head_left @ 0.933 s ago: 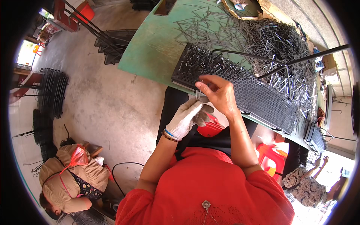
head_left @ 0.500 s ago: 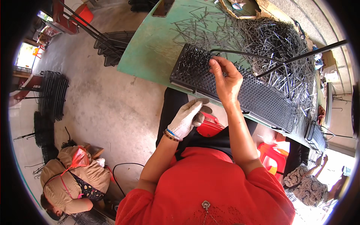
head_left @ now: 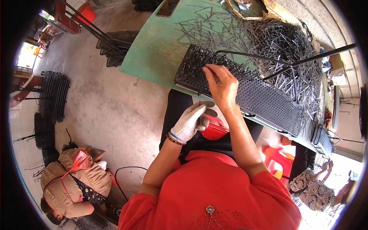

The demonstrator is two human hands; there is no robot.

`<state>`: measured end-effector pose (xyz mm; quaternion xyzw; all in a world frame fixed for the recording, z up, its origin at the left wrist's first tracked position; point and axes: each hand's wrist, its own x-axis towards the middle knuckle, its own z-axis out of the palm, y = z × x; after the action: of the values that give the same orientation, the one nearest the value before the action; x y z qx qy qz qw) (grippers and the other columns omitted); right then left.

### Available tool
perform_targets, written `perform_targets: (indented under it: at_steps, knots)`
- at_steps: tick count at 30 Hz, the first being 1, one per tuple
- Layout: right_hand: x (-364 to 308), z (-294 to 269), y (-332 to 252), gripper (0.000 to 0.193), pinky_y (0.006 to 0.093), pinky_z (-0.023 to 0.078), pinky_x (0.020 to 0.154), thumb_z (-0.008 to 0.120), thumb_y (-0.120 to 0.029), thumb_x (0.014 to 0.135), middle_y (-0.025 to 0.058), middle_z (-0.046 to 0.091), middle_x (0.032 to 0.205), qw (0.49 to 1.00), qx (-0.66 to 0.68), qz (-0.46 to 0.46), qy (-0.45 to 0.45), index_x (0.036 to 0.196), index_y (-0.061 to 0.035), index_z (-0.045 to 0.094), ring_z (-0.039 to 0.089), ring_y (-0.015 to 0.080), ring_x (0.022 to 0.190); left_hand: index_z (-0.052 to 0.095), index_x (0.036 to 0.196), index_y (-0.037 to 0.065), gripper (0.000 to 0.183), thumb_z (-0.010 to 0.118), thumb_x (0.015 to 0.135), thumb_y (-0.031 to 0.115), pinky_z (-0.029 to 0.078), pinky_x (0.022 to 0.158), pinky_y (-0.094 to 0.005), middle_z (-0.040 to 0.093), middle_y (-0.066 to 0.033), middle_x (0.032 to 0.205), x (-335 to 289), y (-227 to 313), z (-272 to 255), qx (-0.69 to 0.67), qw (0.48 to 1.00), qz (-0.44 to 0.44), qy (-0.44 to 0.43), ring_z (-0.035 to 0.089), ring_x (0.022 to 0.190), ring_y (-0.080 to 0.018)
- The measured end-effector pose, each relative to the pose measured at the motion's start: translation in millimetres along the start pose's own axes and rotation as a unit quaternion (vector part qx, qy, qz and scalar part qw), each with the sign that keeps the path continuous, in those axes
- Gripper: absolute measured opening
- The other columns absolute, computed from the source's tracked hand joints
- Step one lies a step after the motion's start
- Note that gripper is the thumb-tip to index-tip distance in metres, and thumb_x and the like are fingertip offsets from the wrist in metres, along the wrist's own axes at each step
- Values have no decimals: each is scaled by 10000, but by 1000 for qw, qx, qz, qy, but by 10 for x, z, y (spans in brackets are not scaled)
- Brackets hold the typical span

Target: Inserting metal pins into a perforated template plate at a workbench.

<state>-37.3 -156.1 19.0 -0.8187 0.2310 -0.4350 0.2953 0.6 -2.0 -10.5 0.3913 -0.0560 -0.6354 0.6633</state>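
Note:
A long black perforated metal panel [head_left: 272,100] lies along the near edge of a green table [head_left: 149,53]. Small dark metal pins [head_left: 197,63] stand densely in the holes of its left part and far side. Over that left part is my bare right hand [head_left: 224,89], thumb and forefinger brought together at the pins; whatever sits between the tips is too small to make out. My left hand [head_left: 191,120], in a pale glove with grey fingers, is held below the table edge with fingers curled together. Its contents, if any, are hidden.
Behind the panel is a big heap of loose metal pins [head_left: 283,42]. Black rods [head_left: 306,61] reach across it. A red plastic item [head_left: 214,130] lies near my lap. One co-worker [head_left: 74,182] bends at lower left, another [head_left: 314,189] at right. Black racks [head_left: 53,97] stand left.
My right hand has shifted left and a little toward me over the panel, its fingertips coming lower among the pins. My left hand has stayed almost still.

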Motion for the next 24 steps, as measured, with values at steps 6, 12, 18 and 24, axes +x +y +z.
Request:
perform_targets:
  at_steps: [6, 12, 18, 24]
  knots:
    - [-27, -36, -32, 115, 352, 527, 701, 737, -93, 827, 103, 674, 939, 994, -87, -60, -3, 925, -33, 725, 654, 279, 791, 553, 1229, 12, 301, 471, 1031, 223, 358, 449, -176, 690, -87, 905, -28, 29, 7, 18, 1000, -8, 21, 535, 556, -33]
    - [1, -64, -70, 112, 367, 515, 678, 733, -101, 829, 106, 657, 922, 993, -107, -53, -19, 920, -37, 726, 646, 290, 773, 557, 1226, 15, 299, 485, 1026, 226, 361, 454, -177, 694, -87, 915, -12, 5, 7, 13, 1000, -12, 15, 535, 556, -34]
    - [-4, -78, -35, 161, 356, 511, 644, 741, -107, 824, 113, 644, 914, 990, -122, -46, -59, 966, -34, 723, 634, 278, 710, 570, 1208, 7, 292, 479, 1028, 218, 378, 466, -182, 693, -93, 920, 7, -31, -27, 9, 1000, 2, 4, 544, 579, -37]
    - [-1, -279, -197, 240, 288, 485, 599, 768, -156, 825, 70, 659, 891, 993, 1, 84, -85, 1029, -37, 723, 565, 145, 629, 573, 1197, -12, 296, 462, 1032, 208, 395, 487, -183, 686, -99, 916, -42, 10, 8, -1, 999, 31, -5, 555, 588, -49]
